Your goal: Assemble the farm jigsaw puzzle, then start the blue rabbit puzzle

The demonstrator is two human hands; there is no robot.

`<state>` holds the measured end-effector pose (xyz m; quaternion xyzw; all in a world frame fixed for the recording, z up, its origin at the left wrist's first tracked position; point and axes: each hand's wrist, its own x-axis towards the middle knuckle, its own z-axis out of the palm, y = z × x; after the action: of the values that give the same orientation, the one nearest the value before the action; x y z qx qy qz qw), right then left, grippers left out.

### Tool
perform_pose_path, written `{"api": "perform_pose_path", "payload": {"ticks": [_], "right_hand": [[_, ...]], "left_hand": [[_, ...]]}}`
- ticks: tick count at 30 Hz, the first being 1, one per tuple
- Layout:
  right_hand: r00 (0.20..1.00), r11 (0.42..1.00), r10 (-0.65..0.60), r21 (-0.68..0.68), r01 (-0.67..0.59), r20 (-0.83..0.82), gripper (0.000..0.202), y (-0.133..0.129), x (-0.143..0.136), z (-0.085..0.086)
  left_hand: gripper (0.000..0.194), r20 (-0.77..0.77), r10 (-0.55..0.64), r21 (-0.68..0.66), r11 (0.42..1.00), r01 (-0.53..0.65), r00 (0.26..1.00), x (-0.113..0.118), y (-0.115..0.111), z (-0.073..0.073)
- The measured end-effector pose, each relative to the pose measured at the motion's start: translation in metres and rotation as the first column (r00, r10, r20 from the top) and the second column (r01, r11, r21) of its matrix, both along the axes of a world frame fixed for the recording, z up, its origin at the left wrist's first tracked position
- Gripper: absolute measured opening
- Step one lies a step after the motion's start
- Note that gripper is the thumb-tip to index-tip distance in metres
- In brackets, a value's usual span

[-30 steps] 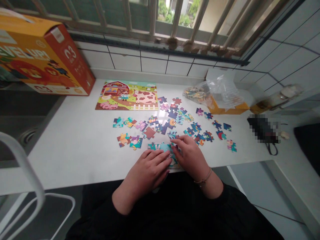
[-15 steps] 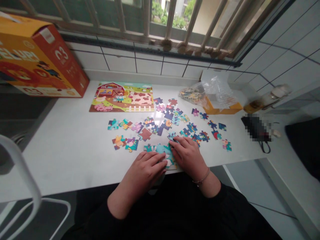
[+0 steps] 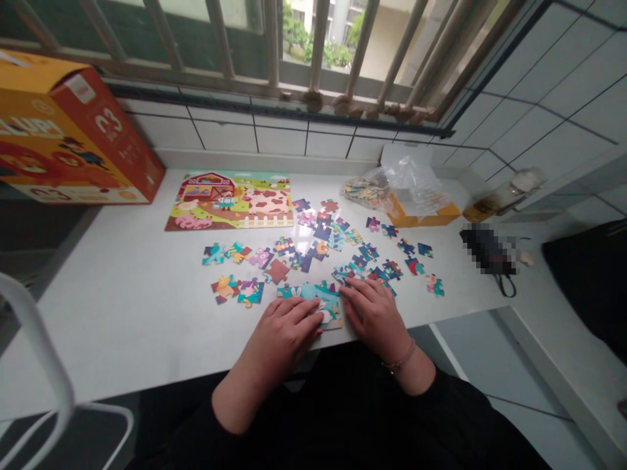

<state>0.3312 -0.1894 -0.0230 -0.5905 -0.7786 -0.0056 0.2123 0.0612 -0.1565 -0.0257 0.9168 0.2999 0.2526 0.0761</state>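
A joined section of jigsaw puzzle (image 3: 309, 291), teal with white rabbits, lies near the counter's front edge. My left hand (image 3: 288, 326) rests palm down over its lower left part, fingers stretched out and covering some of it. At the section's right edge is my right hand (image 3: 376, 312), fingers loosely bent with the fingertips by the upper right corner; I see nothing held in it. Loose puzzle pieces (image 3: 277, 271) spread beyond both hands. Several dark blue pieces (image 3: 368, 252) lie just past my right hand, partly hidden by its fingers.
A farm picture board (image 3: 267, 201) lies at the back of the white counter (image 3: 147, 307). An orange box (image 3: 112, 143) stands at the left. At the back right are a plastic bag (image 3: 365, 188), a yellow tray (image 3: 426, 217), a bottle (image 3: 504, 194) and a dark pouch (image 3: 487, 251).
The view has shifted slightly. My right hand has slid a little to the right, off the joined section, baring more of its right edge. My left hand stays on it.
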Motion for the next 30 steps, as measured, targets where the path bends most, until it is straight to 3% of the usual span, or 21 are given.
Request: {"api": "perform_pose_path", "payload": {"ticks": [9,12,19,22,25,28,30], "right_hand": [[0.981,0.957,0.175,0.248,-0.149,-0.086,0.022,-0.013,0.006,-0.008],[0.980,0.943,0.177,0.302,-0.142,-0.090,0.021,-0.015,0.007,-0.014],[0.977,0.926,0.202,0.340,-0.166,-0.074,0.018,-0.015,0.005,-0.008],[0.976,0.925,0.215,0.328,-0.195,-0.027,0.017,-0.018,0.018,-0.003],[0.993,0.942,0.114,0.315,-0.113,0.016,0.017,-0.019,0.049,0.002],[0.992,0.954,-0.124,0.279,0.112,0.027,0.016,-0.015,0.092,0.007],[0.949,0.921,-0.312,0.258,0.292,0.037,0.018,-0.010,0.123,0.009]], "left_hand": [[0.022,0.009,0.008,0.005,1.000,-0.008,1.000,-0.002,0.000,0.003],[0.022,0.001,0.006,0.017,1.000,-0.006,1.000,-0.002,0.001,0.003],[0.018,0.061,-0.017,0.051,0.999,0.014,0.998,-0.006,0.001,0.003],[0.018,0.113,-0.029,0.052,0.998,0.023,0.993,-0.015,0.001,0.006],[0.019,0.121,0.001,0.046,0.999,-0.007,0.993,-0.029,0.001,0.008],[0.018,0.118,0.047,0.036,0.998,-0.052,0.992,-0.046,0.003,0.008],[0.018,0.118,0.072,0.042,0.996,-0.077,0.990,-0.057,0.004,0.008]]}}
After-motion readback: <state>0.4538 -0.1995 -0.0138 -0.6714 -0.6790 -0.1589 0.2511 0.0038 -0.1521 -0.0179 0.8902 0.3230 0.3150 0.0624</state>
